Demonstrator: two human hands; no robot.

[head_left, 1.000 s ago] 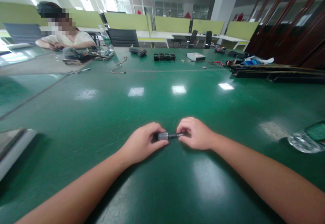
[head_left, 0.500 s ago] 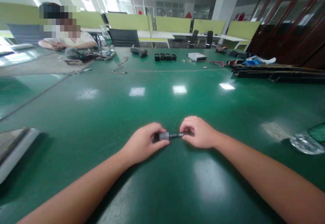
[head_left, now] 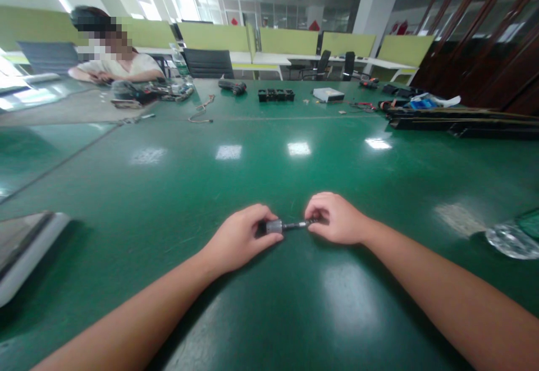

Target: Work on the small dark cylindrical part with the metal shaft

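Note:
Between thumb and fingers, my left hand (head_left: 240, 236) grips a short grey cylinder (head_left: 274, 226), its far left end hidden in the palm. A thin dark shaft (head_left: 291, 225) with a bright metal section sticks out of it to the right. At the shaft's right tip, my right hand (head_left: 341, 218) is closed in a pinch on a small dark piece (head_left: 310, 221); its exact kind is too small to tell. Both hands are low over the green table (head_left: 269, 174), with the cylinder and shaft lying roughly level between them.
A flat grey-edged object (head_left: 33, 247) lies at left, a clear plastic bottle (head_left: 511, 241) at right. Along the far side are black block-like parts (head_left: 275, 95), a white box (head_left: 328, 95), a cable (head_left: 202, 114) and long black strips (head_left: 458, 121). Another person (head_left: 118, 68) sits far left.
My right hand has shifted slightly right, showing more of the bright metal near the shaft's tip. My left hand keeps its grip on the grey cylinder. The whole view has drifted a little.

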